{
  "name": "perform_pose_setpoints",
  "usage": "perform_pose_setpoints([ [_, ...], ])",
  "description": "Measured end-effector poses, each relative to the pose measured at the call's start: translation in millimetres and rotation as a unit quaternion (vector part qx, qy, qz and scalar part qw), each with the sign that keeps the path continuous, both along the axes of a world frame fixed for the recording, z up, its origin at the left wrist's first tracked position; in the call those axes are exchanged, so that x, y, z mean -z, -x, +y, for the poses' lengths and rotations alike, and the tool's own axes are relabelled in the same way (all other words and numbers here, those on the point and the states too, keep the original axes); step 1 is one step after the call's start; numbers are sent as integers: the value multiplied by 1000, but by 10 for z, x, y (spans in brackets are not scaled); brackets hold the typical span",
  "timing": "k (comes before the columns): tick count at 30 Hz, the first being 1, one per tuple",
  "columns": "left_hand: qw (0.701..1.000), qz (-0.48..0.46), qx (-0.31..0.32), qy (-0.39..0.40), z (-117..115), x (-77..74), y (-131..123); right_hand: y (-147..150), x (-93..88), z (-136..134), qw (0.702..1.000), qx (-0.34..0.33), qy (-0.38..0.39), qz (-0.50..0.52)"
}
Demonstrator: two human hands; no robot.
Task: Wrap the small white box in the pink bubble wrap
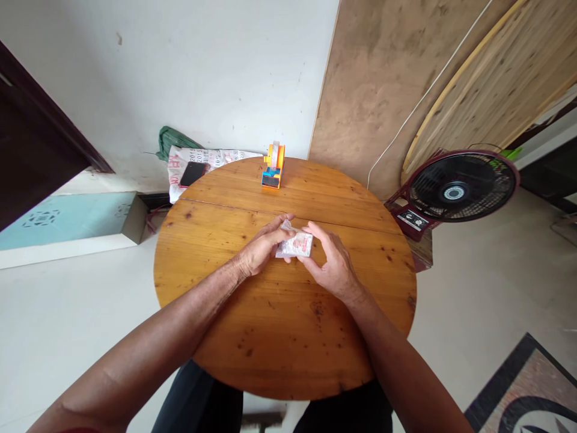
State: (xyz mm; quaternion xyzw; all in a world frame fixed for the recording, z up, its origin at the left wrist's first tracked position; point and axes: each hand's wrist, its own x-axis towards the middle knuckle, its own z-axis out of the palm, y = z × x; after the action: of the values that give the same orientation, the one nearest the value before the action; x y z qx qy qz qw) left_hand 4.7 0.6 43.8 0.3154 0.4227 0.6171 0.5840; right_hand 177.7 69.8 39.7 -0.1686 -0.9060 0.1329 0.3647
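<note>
Hands meet over the middle of the round wooden table (279,337): the left hand (261,249) and the right hand (331,264) both have their fingers curled around a small white packet (296,245) with red print, pinching it from either side just above the tabletop. At the far edge of the table stands an orange and blue tape dispenser (273,166), a dark phone (192,173) lies on a printed sack (211,159) by the wall, and a floor fan (455,192) stands off to the right
</note>
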Motion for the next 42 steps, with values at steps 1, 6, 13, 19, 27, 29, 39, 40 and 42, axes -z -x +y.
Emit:
perform_pose_setpoints([
  [1,1000,-5,-2,4,5,-1,0,2,4,-1,1000,1,3,2],
  [6,997,69,-30,7,26,66,20,9,34,0,999,17,27,15],
  [13,988,122,-87,32,35,103,62,13,50,6,996,47,77,7],
  [19,985,144,-92,36,25,62,66,17,104,16,992,56,116,-10],
  [27,983,153,-94,46,39,85,71,28,99,1,990,60,111,-62],
  [29,982,155,-100,44,42,84,77,33,78,-9,990,58,106,-78],
  [39,985,157,-56,43,36,102,83,34,44,-8,985,41,107,-126],
  [40,985,156,-53,44,34,100,82,31,34,-8,985,40,105,-130],
  [42,986,155,-49,45,31,96,81,27,17,-10,985,39,100,-134],
])
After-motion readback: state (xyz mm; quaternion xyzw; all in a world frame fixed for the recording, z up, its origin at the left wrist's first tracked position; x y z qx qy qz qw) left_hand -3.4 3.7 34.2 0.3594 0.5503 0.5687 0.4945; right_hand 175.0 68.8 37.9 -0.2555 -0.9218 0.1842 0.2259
